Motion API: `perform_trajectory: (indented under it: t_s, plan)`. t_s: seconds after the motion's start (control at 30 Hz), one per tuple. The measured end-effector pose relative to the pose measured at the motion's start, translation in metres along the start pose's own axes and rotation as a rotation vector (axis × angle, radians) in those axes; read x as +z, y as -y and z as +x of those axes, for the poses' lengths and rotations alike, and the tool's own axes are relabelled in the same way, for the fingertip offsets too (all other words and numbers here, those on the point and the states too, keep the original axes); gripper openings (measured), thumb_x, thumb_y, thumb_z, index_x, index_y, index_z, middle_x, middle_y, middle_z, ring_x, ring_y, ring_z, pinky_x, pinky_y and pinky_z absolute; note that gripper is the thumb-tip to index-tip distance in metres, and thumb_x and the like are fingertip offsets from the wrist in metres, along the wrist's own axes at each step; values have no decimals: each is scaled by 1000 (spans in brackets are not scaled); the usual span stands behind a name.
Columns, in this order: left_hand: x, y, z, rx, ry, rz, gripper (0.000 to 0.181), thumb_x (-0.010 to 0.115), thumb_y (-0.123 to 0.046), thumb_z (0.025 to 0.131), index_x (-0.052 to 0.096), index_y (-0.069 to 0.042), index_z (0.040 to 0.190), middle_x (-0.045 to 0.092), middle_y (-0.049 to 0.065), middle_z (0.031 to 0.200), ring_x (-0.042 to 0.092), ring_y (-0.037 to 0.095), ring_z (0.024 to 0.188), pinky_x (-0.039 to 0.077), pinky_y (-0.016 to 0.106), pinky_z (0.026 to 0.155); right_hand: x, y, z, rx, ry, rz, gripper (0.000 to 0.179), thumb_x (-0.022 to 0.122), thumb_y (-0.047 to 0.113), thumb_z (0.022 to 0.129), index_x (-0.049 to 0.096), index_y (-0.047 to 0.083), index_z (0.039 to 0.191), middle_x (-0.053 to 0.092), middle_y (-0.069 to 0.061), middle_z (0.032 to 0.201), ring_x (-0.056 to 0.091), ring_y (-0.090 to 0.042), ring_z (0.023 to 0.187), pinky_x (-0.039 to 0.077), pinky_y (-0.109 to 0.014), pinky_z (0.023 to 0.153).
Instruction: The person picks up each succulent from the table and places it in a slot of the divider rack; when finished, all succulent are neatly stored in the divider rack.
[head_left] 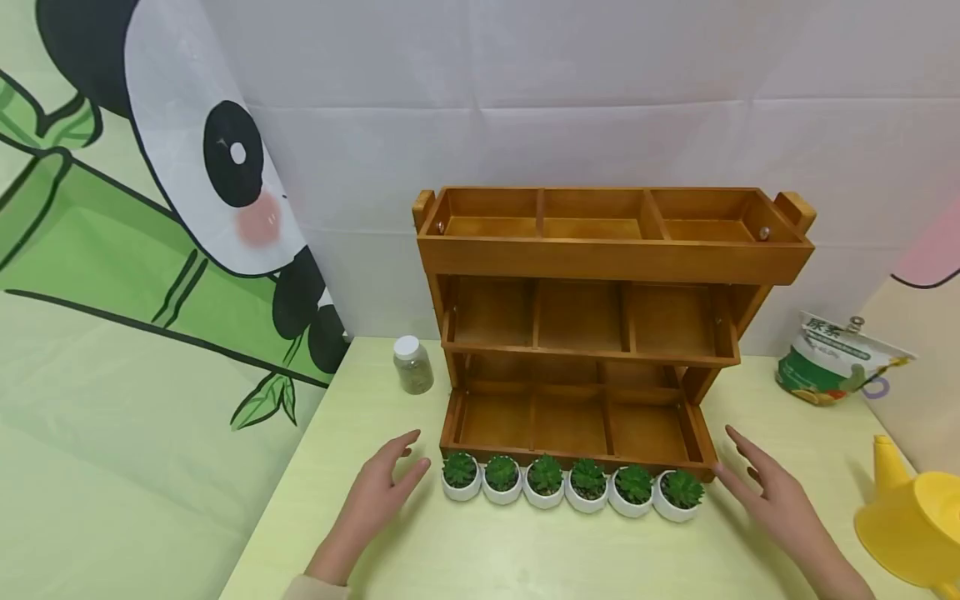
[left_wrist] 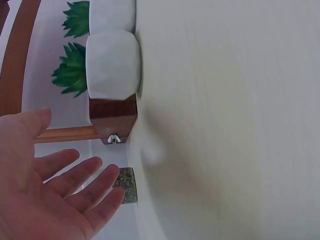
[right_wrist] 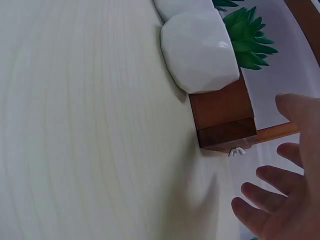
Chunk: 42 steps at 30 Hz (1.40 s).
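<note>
A three-tier wooden shelf [head_left: 615, 260] with divided trays stands against the back wall. Along its front edge runs a row of several small succulents in white pots [head_left: 543, 497]. My left hand [head_left: 380, 487] hovers over the table left of the row, fingers spread and holding nothing. On the other side, my right hand [head_left: 776, 500] is held near the shelf's lower right corner, its fingers also relaxed and nothing in them. In the left wrist view the nearest white pot [left_wrist: 114, 65] sits beyond the thumb; the right wrist view shows the end pot [right_wrist: 200, 52] beside the wooden base [right_wrist: 225, 117].
A small jar with a white lid [head_left: 413, 367] stands left of the shelf. To the right are a clipped green-and-white bag [head_left: 832, 362] and a yellow watering can [head_left: 911, 525]. A cloth with a panda print [head_left: 187, 192] hangs at the left.
</note>
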<state>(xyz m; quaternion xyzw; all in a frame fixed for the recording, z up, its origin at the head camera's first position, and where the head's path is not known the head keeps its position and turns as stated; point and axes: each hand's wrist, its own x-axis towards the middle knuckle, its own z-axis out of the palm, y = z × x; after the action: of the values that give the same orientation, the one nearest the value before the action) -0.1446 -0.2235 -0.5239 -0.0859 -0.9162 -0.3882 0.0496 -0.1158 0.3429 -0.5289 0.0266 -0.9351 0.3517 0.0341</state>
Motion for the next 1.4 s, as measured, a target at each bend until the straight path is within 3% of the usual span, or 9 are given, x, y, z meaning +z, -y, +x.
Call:
perform_trajectory:
  t_s: [0.1, 0.17, 0.23, 0.3, 0.37, 0.5, 0.6, 0.83, 1.4]
  plan:
    - [7, -3, -4, -10, -10, -46, 54, 69, -38, 102, 59, -7, 146, 62, 7, 143, 62, 31, 124, 50, 55, 103, 4, -2, 0, 38, -5, 66, 74, 60, 43, 107, 30, 8, 165, 38, -29, 159, 44, -54, 136, 50, -17, 96]
    - [11, -5, -6, -11, -24, -69, 52, 71, -35, 101, 61, -6, 143, 64, 7, 141, 64, 31, 121, 51, 54, 101, 7, -2, 1, 71, -6, 126, 75, 59, 44, 107, 29, 7, 165, 36, -29, 161, 42, -54, 138, 43, -4, 89]
    - [14, -7, -8, -15, -38, -91, 50, 73, -32, 100, 62, -5, 141, 65, 9, 138, 66, 32, 118, 52, 54, 99, 10, -2, 1, 105, -16, 172, 76, 59, 45, 107, 30, 6, 164, 36, -29, 161, 42, -54, 138, 41, -1, 85]
    - [18, -9, -10, -38, -46, -125, 49, 74, -30, 99, 63, -5, 140, 66, 9, 136, 67, 30, 116, 54, 52, 98, 13, -2, 1, 131, -31, 211, 75, 59, 45, 106, 31, 5, 164, 37, -28, 161, 42, -52, 139, 42, -1, 83]
    - [22, -11, -11, -67, -48, -174, 48, 75, -29, 99, 64, -5, 138, 67, 10, 135, 68, 28, 114, 55, 49, 97, 17, -2, 0, 152, -55, 228, 73, 60, 45, 106, 36, 5, 162, 40, -26, 159, 47, -41, 140, 42, -2, 82]
    - [30, -13, -14, -114, -65, -271, 46, 77, -28, 98, 66, -5, 135, 69, 11, 132, 69, 23, 109, 57, 41, 95, 25, -5, -2, 161, -100, 278, 68, 63, 40, 105, 42, 5, 159, 45, -25, 156, 52, 4, 127, 44, -3, 82]
    - [35, -13, -16, -107, -81, -311, 45, 78, -27, 96, 67, -4, 133, 70, 12, 129, 70, 24, 107, 58, 38, 92, 30, -7, -3, 155, -124, 311, 66, 65, 38, 105, 45, 4, 157, 47, -26, 154, 43, 22, 115, 45, -3, 83]
    - [40, -14, -19, -148, -74, -334, 49, 82, -28, 93, 67, -6, 134, 69, 8, 130, 69, 25, 110, 57, 37, 94, 36, -5, -1, 140, -163, 323, 63, 67, 36, 104, 49, 3, 155, 53, -26, 149, 42, 23, 115, 44, -3, 86]
    - [51, -21, -15, -116, -66, -342, 55, 88, -24, 87, 66, -4, 134, 69, 10, 129, 67, 27, 112, 56, 44, 96, 50, 0, 3, 135, -255, 389, 58, 70, 27, 103, 53, 2, 152, 53, -27, 147, 48, 22, 110, 49, -8, 84]
